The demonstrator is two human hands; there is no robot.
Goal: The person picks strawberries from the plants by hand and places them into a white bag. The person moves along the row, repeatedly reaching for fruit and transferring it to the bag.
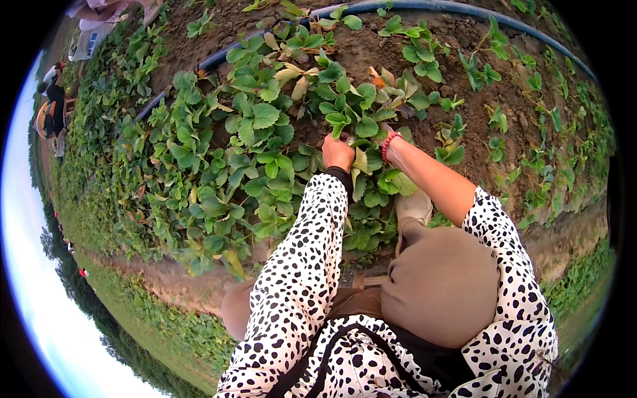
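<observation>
My left hand is in among the leaves of a strawberry plant, with its knuckles up and its fingers bent. Leaves hide the fingertips, so whatever they touch does not show. Just to the right, my right hand, with a red bead bracelet at the wrist, reaches into the same foliage. Most of that hand is covered by leaves. Dry, orange-brown leaves lie just beyond both hands, and a yellowed leaf sits between the wrists.
A dark hose curves across the soil at the far side. Dense strawberry plants spread leftward; smaller ones grow rightward. My shoe stands beside the plants. Other people are at the left, near a white container.
</observation>
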